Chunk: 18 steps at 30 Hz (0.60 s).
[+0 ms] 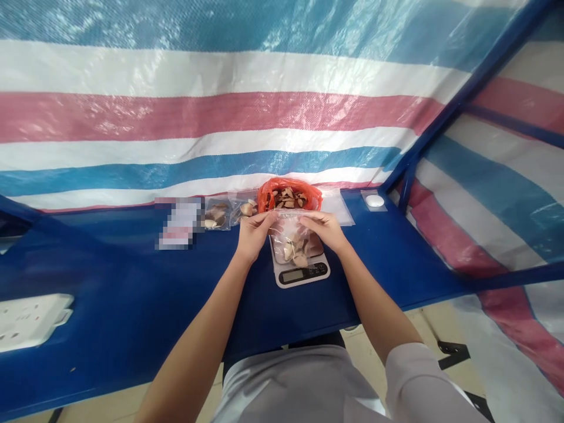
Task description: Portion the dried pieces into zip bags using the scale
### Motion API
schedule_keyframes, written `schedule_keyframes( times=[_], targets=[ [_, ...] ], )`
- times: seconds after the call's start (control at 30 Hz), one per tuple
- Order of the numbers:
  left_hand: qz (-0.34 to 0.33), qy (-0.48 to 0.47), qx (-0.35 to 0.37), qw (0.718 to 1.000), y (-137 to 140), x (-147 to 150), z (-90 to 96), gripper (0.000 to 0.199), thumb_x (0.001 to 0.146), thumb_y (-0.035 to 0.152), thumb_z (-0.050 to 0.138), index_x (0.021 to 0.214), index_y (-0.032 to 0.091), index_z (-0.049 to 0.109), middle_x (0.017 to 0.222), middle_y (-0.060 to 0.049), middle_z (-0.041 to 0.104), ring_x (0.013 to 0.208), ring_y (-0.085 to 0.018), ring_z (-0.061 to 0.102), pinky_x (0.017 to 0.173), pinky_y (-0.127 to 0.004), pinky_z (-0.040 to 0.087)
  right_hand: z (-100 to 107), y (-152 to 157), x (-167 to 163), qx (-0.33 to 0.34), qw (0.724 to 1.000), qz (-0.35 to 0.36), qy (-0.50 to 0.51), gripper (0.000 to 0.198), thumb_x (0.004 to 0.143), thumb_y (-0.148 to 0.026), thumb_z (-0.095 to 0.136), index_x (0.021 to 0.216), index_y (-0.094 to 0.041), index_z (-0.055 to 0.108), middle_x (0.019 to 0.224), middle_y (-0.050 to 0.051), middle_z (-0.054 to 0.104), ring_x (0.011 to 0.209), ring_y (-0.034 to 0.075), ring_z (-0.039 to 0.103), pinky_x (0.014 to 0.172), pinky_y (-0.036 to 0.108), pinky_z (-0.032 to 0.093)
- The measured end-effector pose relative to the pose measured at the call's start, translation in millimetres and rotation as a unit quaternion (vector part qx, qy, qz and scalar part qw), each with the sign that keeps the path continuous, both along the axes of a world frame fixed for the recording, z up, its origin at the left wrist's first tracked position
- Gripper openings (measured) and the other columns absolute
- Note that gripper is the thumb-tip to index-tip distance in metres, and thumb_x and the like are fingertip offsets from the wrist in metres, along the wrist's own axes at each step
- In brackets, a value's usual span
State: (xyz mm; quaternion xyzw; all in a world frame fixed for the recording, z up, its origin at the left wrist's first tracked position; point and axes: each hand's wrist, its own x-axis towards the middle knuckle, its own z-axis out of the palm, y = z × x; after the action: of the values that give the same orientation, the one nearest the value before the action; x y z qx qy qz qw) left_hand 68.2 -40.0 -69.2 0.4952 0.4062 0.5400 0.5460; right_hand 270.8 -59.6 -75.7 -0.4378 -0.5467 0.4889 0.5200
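Observation:
A clear zip bag [294,244] with several pale, dried slices inside hangs between my hands, over a kitchen scale [304,275]. My left hand [255,234] pinches the bag's top edge at its left corner. At the right corner, my right hand [325,228] grips the same edge between thumb and fingers. Whether the bag's bottom touches the scale's plate I cannot tell. Just behind stands an open red plastic bag [315,197] full of brown dried slices [287,198].
Left of the red bag lie two filled clear bags, one [217,214] beside the other [245,209]. Flat clear bags [339,207] lie to its right, then a white round object [375,201]. A power strip [35,320] sits at the blue table's [185,311] left. Striped sheeting [220,111] rises behind.

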Motion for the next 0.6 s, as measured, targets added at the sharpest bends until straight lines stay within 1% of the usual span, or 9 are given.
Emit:
schedule_keyframes(
  times=[0.13,0.2,0.3,0.43,0.47,0.53,0.6],
  targets=[
    [0.039,-0.015,-0.003,0.999,0,-9,12.8,0.036,0.068,0.051,0.084,0.074,0.016,0.079,0.069,-0.002,0.071,0.059,-0.014,0.061,0.057,-0.028,0.055,1,-2,-5,0.016,0.999,0.04,-0.024,0.036,0.075,-0.049,0.081,0.095,-0.019,0.079,0.087,0.005,0.08,0.079,0.019,0.076,0.069,0.029,0.062],
    [0.052,-0.022,0.001,0.998,2,-18,18.9,0.037,0.067,0.052,0.085,0.072,0.016,0.078,0.073,-0.003,0.072,0.063,-0.014,0.062,0.056,-0.025,0.054,4,-2,-12,0.02,0.998,0.053,-0.039,0.033,0.077,-0.049,0.079,0.092,-0.019,0.079,0.088,0.005,0.079,0.081,0.019,0.075,0.07,0.03,0.062],
    [0.07,-0.009,0.008,0.997,8,-33,28.5,0.041,0.064,0.055,0.086,0.074,0.016,0.077,0.073,-0.004,0.072,0.064,-0.014,0.063,0.056,-0.025,0.053,11,3,-27,0.027,0.996,0.055,-0.057,0.03,0.08,-0.048,0.077,0.088,-0.019,0.078,0.089,0.005,0.078,0.082,0.019,0.074,0.07,0.029,0.062],
    [0.096,0.039,0.017,0.994,19,-59,39.6,0.047,0.063,0.06,0.083,0.074,0.015,0.074,0.07,-0.004,0.071,0.06,-0.014,0.062,0.056,-0.026,0.054,19,22,-53,0.04,0.997,0.04,-0.043,0.034,0.083,-0.051,0.072,0.094,-0.019,0.076,0.094,0.005,0.077,0.084,0.018,0.073,0.075,0.031,0.062],
    [0.109,0.053,0.021,0.992,22,-67,41.4,0.048,0.063,0.061,0.082,0.075,0.015,0.073,0.072,-0.005,0.072,0.06,-0.015,0.062,0.055,-0.025,0.054,21,29,-59,0.058,0.996,0.037,-0.05,0.034,0.084,-0.051,0.071,0.094,-0.018,0.075,0.095,0.006,0.077,0.084,0.018,0.073,0.077,0.031,0.061],
    [0.12,0.108,0.04,0.986,28,-85,43.1,0.05,0.07,0.061,0.077,0.089,0.014,0.075,0.082,-0.008,0.075,0.066,-0.017,0.066,0.057,-0.025,0.054,25,45,-73,0.096,0.992,0.015,-0.078,0.035,0.084,-0.052,0.07,0.091,-0.018,0.073,0.091,0.006,0.076,0.086,0.018,0.072,0.079,0.031,0.059],
    [0.142,0.175,0.076,0.971,32,-105,42.8,0.05,0.077,0.059,0.071,0.1,0.015,0.075,0.089,-0.009,0.076,0.075,-0.02,0.071,0.065,-0.027,0.057,31,60,-86,0.107,0.99,0.013,-0.09,0.032,0.087,-0.05,0.065,0.092,-0.019,0.071,0.09,0.005,0.076,0.087,0.018,0.072,0.08,0.031,0.058]
  ],
)
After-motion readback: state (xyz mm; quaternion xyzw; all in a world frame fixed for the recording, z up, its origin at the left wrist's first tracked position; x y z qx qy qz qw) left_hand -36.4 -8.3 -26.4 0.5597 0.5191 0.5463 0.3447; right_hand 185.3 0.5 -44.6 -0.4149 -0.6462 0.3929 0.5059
